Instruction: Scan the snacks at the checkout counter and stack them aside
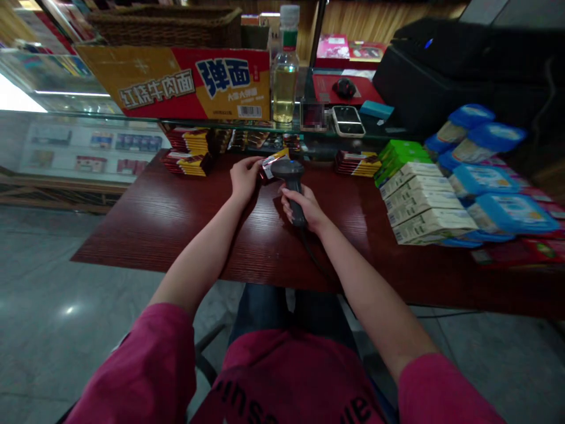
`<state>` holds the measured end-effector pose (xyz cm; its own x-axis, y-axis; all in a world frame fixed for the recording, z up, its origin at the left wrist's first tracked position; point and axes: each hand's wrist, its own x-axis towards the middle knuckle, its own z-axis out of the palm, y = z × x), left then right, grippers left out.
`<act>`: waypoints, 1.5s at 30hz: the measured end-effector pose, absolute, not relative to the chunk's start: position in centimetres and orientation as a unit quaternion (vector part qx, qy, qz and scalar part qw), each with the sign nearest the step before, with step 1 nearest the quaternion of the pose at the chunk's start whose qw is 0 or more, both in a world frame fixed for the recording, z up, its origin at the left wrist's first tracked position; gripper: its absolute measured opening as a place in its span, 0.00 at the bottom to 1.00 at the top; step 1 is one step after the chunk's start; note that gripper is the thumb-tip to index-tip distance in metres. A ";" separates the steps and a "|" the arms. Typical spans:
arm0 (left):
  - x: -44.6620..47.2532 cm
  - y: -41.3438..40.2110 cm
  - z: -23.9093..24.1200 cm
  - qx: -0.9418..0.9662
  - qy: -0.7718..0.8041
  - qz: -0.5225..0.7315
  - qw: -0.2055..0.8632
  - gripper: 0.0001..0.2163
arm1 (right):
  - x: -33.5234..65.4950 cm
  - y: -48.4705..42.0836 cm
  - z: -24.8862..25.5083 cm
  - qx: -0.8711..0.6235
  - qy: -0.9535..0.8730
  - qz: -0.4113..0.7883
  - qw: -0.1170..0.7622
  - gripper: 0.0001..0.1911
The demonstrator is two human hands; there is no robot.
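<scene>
My right hand (305, 206) is wrapped round the handle of a dark barcode scanner (289, 172), whose cord runs down toward the table's front edge. The scanner's head is over a small shiny packet (269, 166) in yellow, red and white. At its left side, my left hand (245, 176) pinches this packet between thumb and fingers. Part of the packet is hidden behind the scanner head. Similar yellow and dark red packets lie in a stack (192, 154) to the left and in another stack (356, 163) to the right.
A dark red wooden table (176, 218) lies under my hands. Behind it, a glass shelf carries a noodle carton (176, 85), a bottle (286, 82) and a phone (348, 121). On the right stand white cartons (428, 206), green packs (401, 156) and blue-lidded tubs (512, 215).
</scene>
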<state>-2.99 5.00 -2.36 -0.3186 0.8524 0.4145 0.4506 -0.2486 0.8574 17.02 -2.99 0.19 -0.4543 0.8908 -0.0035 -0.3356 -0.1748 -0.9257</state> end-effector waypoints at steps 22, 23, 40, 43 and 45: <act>-9.9 -1.8 1.0 0.767 0.581 0.272 -0.024 0.28 | 17.4 -4.0 0.7 -0.300 -0.463 0.690 0.469 0.25; -10.6 -2.6 1.0 0.767 0.583 0.267 -0.037 0.26 | 17.1 -4.1 0.7 -0.299 -0.463 0.691 0.467 0.25; -22.6 -4.8 0.6 0.675 0.569 0.438 -0.171 0.16 | 5.8 -3.1 0.4 -0.249 -0.382 0.738 0.498 0.22; -24.4 -4.5 -0.1 0.696 0.581 0.388 -0.168 0.17 | 4.8 -3.0 0.4 -0.238 -0.377 0.752 0.486 0.20; -25.0 -4.2 -0.6 0.686 0.597 0.381 -0.165 0.17 | 4.2 -2.7 0.4 -0.226 -0.380 0.764 0.470 0.19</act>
<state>-24.99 -4.19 -0.55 -0.0036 0.6947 0.7193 0.9455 -0.2318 0.2286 4.20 -2.73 0.44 -0.4555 0.8902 0.0115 -0.5470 -0.2697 -0.7925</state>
